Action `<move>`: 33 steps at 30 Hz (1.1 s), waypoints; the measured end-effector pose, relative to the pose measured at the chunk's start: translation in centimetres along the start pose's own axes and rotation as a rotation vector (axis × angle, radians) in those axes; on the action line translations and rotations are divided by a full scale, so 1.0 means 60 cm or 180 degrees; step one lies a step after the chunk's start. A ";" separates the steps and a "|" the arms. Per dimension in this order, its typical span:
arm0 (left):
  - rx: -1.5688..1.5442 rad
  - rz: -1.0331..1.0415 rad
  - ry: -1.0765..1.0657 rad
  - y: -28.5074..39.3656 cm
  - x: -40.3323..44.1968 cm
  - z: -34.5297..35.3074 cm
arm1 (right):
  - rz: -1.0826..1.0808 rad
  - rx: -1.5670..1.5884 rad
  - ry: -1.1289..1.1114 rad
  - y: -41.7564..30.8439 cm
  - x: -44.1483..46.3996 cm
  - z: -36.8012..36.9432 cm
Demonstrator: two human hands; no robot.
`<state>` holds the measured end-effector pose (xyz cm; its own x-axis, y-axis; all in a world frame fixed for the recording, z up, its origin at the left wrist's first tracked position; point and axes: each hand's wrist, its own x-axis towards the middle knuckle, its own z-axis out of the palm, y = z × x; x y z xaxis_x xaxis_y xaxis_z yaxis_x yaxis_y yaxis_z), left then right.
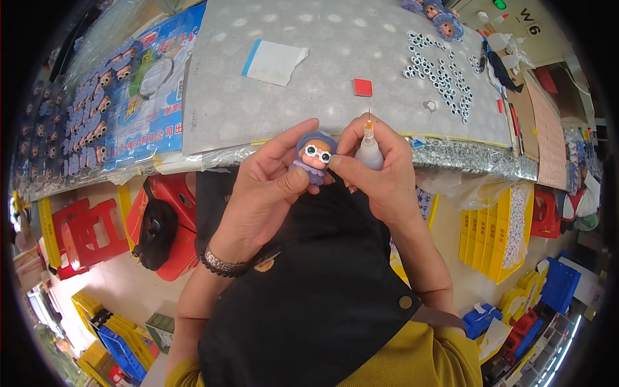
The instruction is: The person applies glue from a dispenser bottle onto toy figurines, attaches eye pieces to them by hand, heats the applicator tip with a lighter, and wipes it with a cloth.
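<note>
A small doll figure with a purple hood and ruffled collar rests in my left hand, whose fingers and thumb close around it. Two white eyes with black pupils show on its face, turned up toward me. My right hand keeps a needle-tip squeeze bottle upright in its curled fingers, the orange-based needle pointing away from me. The thumb and forefinger of that same hand touch the right side of the doll's face. Whether anything small lies between those fingertips is hidden.
Many loose doll eyes lie scattered on the grey table sheet. Near them are a red square and a blue-edged white sheet. Rows of dolls stand at left. Yellow crates and red stools sit below the table.
</note>
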<state>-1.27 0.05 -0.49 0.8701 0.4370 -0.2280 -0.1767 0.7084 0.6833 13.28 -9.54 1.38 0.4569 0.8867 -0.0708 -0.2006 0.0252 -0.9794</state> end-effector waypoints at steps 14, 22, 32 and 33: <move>0.0069 0.0081 -0.0029 -0.002 0.001 -0.001 | -0.0122 -0.0517 -0.0059 0.005 -0.001 -0.004; 0.0373 0.0251 -0.0050 -0.001 -0.001 -0.001 | -0.0071 -0.0583 -0.0060 0.003 -0.002 -0.004; 0.0356 0.0354 0.0128 -0.004 -0.001 0.012 | -0.0117 -0.0775 -0.0105 -0.005 -0.001 -0.005; 0.0397 0.0367 0.0171 -0.001 0.001 0.014 | -0.0215 -0.0801 -0.0096 -0.007 0.002 -0.005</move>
<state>-0.84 -0.44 0.01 0.8209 0.5427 -0.1775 -0.2126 0.5791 0.7870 13.69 -9.57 1.73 0.4351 0.9004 -0.0017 0.0532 -0.0276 -0.9982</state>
